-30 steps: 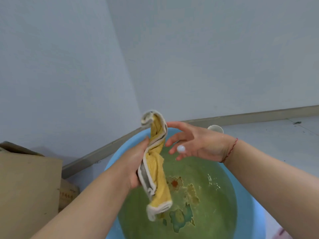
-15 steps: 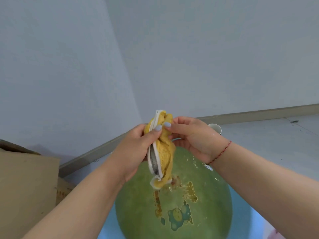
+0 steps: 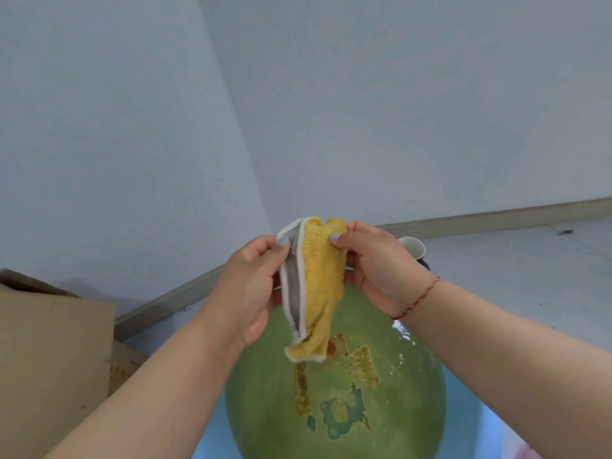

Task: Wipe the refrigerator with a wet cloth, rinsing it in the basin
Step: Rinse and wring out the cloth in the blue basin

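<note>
Forearms reach in from the lower corners of the view and meet over the basin [image 3: 470,412], a blue tub whose green bottom carries a faded cartoon print under the water. Above that water hangs the cloth [image 3: 318,286], yellow on one face and grey on the other with a white hem, its lower end dangling free and clear of the surface. The left hand [image 3: 251,289] pinches the top corner on the grey side between thumb and curled fingers, while the right hand [image 3: 377,266], with a red string at the wrist, pinches the yellow top corner the same way. To the left, beside the basin, stands a cardboard box [image 3: 49,342]. Just behind the right hand a white cup [image 3: 412,246] sits on the pale floor [image 3: 513,276]. Farther back a baseboard [image 3: 496,217] runs along the foot of the bare walls [image 3: 364,111], which meet in a corner.
</note>
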Available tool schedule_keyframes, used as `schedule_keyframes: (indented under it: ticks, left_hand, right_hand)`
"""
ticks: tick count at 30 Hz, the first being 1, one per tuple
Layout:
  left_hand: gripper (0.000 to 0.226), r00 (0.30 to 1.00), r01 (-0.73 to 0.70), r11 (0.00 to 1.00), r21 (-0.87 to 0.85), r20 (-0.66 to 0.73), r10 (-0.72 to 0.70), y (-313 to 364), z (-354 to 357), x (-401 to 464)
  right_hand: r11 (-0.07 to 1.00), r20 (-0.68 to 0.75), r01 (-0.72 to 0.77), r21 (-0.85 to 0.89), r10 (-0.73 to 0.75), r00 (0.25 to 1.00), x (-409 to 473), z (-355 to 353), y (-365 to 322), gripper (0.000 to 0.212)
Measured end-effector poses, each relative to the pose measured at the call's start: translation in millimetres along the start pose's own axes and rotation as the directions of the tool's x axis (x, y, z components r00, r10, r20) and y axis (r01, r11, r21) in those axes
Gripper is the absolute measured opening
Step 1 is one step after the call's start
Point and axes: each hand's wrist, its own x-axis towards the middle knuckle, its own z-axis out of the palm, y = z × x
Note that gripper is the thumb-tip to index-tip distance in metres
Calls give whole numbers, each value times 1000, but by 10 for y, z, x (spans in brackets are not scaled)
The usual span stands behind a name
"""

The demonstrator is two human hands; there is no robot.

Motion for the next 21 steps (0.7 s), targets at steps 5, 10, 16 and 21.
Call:
schedule_keyframes:
  ticks: [5,10,16,21]
  left_hand:
    - [10,991,-134,982,135,-11,137,-3,21,-22]
    - [42,988,-154,967,205,4,156,10,11,-50]
    - [16,982,-152,982,108,133,137,34,99,-85]
    - [12,964,-260,837,481,82,252,-69,143,-76]
  right_hand:
    - [941,-114,56,-334,-99,989,13,-28,45,16]
    - [987,-14,-89,133,92,996,-45,-73,12,22]
    - [953,204,-281,111,255,945,-64,-95,114,77]
    - [990,156,-73,122,54,986,-67,-60,22,42]
